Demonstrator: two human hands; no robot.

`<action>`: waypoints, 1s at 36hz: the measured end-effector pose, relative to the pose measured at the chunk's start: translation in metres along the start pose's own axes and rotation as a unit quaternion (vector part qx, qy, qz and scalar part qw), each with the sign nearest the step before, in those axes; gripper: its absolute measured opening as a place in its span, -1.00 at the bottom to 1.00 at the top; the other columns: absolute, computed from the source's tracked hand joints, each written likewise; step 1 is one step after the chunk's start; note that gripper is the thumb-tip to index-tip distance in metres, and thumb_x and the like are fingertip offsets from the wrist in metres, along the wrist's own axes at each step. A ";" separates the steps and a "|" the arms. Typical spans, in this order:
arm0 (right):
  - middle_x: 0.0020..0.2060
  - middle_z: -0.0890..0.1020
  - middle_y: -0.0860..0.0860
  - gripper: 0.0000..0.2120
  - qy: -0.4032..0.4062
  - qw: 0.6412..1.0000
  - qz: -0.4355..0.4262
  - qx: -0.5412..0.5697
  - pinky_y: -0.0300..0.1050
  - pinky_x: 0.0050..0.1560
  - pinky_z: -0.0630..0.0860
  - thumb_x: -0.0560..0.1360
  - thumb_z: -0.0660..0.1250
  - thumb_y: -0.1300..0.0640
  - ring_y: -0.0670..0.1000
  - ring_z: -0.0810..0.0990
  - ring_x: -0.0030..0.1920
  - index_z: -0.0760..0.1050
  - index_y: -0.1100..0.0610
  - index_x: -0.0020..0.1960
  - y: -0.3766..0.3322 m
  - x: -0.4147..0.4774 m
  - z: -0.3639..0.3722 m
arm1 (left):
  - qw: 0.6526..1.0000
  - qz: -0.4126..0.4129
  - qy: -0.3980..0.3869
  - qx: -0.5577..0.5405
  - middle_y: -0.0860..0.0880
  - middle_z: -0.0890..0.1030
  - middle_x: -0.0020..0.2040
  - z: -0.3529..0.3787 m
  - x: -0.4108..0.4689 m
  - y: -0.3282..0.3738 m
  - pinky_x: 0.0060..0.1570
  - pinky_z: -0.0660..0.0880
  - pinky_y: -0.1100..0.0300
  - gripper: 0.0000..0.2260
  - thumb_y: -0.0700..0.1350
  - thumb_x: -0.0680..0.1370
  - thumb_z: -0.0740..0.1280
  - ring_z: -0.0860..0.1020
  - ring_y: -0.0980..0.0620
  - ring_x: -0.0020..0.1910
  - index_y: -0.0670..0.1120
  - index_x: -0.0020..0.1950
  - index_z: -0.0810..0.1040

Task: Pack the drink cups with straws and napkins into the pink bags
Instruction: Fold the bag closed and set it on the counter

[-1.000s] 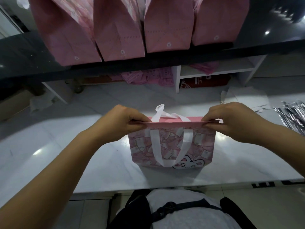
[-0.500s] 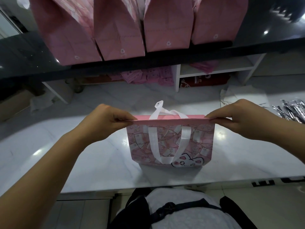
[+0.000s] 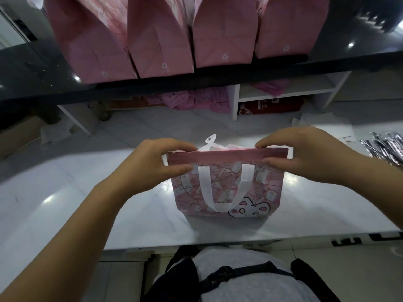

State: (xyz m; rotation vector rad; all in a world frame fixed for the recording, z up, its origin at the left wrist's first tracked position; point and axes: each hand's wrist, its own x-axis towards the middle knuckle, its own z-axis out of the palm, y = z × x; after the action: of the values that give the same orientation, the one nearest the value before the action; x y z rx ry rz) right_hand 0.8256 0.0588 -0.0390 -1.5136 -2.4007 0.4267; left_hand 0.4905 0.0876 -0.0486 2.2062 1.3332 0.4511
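Observation:
A pink patterned bag (image 3: 226, 192) with white handles and a cartoon rabbit stands upright on the white marble counter (image 3: 87, 203). My left hand (image 3: 150, 166) pinches the left end of its folded top edge between thumb and fingers. My right hand (image 3: 301, 155) pinches the right end of the same edge. The top is pressed almost flat; one white handle loop (image 3: 211, 139) sticks up behind it. What lies inside the bag is hidden. No drink cup or napkin shows.
Several filled pink bags (image 3: 159, 40) stand in a row on the dark shelf (image 3: 196, 81) above. Wrapped straws (image 3: 383, 147) lie at the counter's right edge. Flat pink bags (image 3: 196, 100) and a red pack (image 3: 270, 105) sit in the white shelving behind.
Both hands have slid inward along the bag's top, and the top edge now shows as a folded-over pink band facing me. The bag stays in place.

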 end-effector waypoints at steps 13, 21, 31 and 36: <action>-0.10 0.58 -0.17 -0.82 0.026 0.995 -0.024 -0.093 -0.14 -0.16 0.31 0.52 0.37 0.14 0.02 0.59 -0.02 0.64 -0.07 0.06 -0.037 0.049 0.036 | 0.993 0.066 -0.002 0.102 0.03 0.74 -0.04 0.024 0.045 0.041 -0.01 0.61 0.04 -0.85 -0.16 0.55 0.47 0.66 0.05 -0.10 0.00 0.09 0.75; -0.12 0.51 -0.24 -0.84 0.012 0.998 0.004 -0.065 -0.05 -0.04 0.49 0.52 0.40 -0.05 -0.07 0.54 -0.02 0.63 -0.10 0.09 -0.029 0.041 0.024 | 0.993 0.070 -0.041 0.086 0.08 0.72 -0.03 0.017 0.046 0.035 -0.06 0.52 0.34 -0.82 -0.13 0.54 0.48 0.59 0.23 -0.16 0.03 0.13 0.72; -0.06 0.66 -0.12 -0.92 0.034 0.992 0.080 0.086 0.07 0.04 0.52 0.45 0.50 0.09 -0.01 0.58 0.01 0.71 0.01 -0.05 0.033 -0.001 0.006 | 1.000 -0.021 0.003 0.003 0.36 0.64 -0.19 -0.009 0.009 -0.022 -0.18 0.48 0.40 -0.82 -0.09 0.48 0.51 0.61 0.29 -0.10 0.17 0.00 0.71; -0.09 0.65 -0.10 -0.93 0.080 0.989 0.071 0.102 -0.03 0.05 0.52 0.46 0.49 0.15 -0.02 0.56 -0.01 0.72 0.06 -0.07 0.032 0.000 0.021 | 0.997 -0.013 0.052 -0.047 0.33 0.68 -0.17 0.001 -0.002 -0.029 -0.18 0.56 0.39 -0.75 -0.15 0.46 0.53 0.66 0.24 -0.15 0.24 -0.08 0.69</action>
State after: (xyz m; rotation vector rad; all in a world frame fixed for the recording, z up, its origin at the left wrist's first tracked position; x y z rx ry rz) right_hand 0.8445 0.0695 -0.0707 -1.5680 -2.0671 0.5415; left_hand 0.4693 0.0962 -0.0669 2.1113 1.3647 0.6131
